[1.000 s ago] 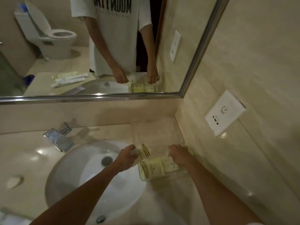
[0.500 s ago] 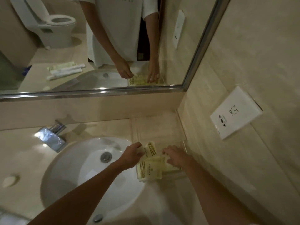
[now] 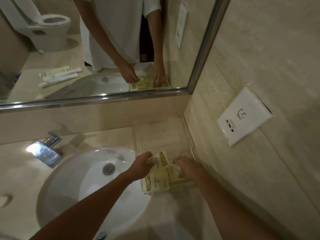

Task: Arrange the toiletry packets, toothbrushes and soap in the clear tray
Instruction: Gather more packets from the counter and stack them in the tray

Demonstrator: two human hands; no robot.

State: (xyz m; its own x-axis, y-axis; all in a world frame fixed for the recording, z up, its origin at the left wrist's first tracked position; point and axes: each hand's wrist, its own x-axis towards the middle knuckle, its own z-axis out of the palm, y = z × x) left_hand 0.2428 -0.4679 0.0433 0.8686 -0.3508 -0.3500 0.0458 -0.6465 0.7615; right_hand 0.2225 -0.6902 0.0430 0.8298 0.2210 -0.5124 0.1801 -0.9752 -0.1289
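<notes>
A clear tray (image 3: 161, 134) lies on the counter in the corner, right of the basin. Pale yellow toiletry packets with striped ends sit in its near end. My left hand (image 3: 142, 168) pinches one packet (image 3: 160, 161) at the tray's left side. Below it lies another packet (image 3: 156, 183) flat in the tray. My right hand (image 3: 186, 168) presses its fingers on a third packet (image 3: 173, 173) at the near right. In the mirror, wrapped toothbrushes (image 3: 59, 77) show on the counter to my left. A small soap (image 3: 3, 199) sits at the far left edge.
A white basin (image 3: 83, 179) with a metal drain (image 3: 108, 168) fills the counter's middle. A chrome tap (image 3: 46, 151) stands behind it. A mirror spans the back wall; a white socket plate (image 3: 244, 116) is on the right wall. A toilet shows in the reflection.
The view has tilted down and closer. My left hand has brought its packet lower, against the others in the tray. My right hand stays on the packets at the right.
</notes>
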